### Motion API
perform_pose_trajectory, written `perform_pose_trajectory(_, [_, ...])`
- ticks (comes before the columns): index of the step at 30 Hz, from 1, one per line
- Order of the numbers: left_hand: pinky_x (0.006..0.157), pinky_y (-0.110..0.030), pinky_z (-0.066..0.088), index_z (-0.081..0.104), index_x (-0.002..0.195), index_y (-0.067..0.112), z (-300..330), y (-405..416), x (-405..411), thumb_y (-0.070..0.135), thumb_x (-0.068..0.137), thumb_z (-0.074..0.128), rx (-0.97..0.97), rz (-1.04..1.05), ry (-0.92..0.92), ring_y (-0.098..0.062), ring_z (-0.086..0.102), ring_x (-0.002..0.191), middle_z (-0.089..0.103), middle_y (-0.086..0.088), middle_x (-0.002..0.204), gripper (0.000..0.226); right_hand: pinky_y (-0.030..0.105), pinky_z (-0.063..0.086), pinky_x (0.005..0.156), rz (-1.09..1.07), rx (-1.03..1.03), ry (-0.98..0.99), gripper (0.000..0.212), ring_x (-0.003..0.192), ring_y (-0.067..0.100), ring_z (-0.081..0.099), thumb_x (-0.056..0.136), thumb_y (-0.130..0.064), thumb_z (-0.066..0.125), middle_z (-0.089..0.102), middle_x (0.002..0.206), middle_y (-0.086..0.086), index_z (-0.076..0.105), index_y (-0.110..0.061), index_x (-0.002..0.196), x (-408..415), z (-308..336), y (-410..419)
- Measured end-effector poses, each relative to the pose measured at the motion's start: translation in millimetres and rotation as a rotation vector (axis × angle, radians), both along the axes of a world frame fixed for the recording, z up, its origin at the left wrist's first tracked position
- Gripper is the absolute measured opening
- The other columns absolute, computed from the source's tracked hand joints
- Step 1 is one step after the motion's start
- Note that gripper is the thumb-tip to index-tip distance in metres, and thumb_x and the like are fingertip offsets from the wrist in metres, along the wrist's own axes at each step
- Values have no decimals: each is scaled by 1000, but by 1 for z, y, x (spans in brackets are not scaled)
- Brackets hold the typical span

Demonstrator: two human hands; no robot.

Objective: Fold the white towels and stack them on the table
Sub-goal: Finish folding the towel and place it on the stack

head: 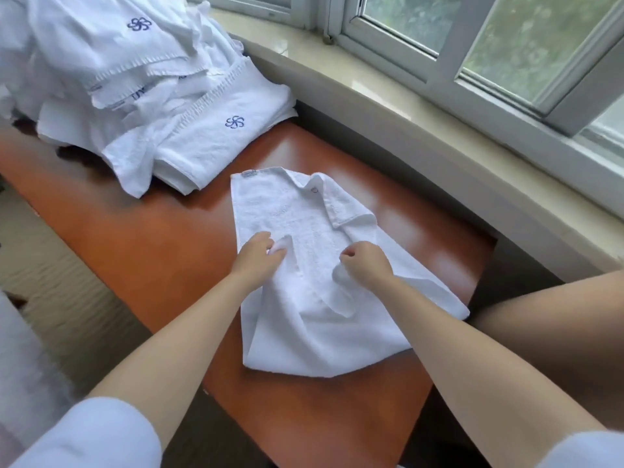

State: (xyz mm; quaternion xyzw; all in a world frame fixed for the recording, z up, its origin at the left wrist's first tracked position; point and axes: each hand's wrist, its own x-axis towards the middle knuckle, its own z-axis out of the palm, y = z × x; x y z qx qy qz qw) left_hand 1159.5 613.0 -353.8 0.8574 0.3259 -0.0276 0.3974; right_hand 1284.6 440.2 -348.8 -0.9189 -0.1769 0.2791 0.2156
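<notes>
On table (175,251), towel (304,315) near edge

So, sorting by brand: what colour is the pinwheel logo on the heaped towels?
Dark blue embroidered pinwheel logo, head view.

Blue pinwheel-flower logo (234,122) embroidered on folded towel; same logo (139,24) on towel atop pile. Partial blue lettering (137,94) between layers, unreadable.

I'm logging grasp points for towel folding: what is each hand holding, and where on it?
Both hold the same white towel lying on the table: left hand and right hand each pinch a bunch of cloth near its middle.
</notes>
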Motion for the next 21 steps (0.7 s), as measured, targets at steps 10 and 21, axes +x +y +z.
perform_pose_trajectory(10, [117,-57,0,64,103,14,-48,22,25,50,100,34,374,-401,380,-22,-8,149,2,1,163,47,32,42,70,247,-108,-170,23,96,22,47,93,-17,45,53,99,4,66,-8,88,33,-37,33])
perform_pose_trajectory(21, [106,-45,35,44,63,18,-24,23,55,44,90,59,271,-348,537,-27,7,149,10,3,162,40,41,10,118,119,-269,-497,77,149,32,4,89,-13,47,-2,162,7,8,-19,155,96,-40,47])
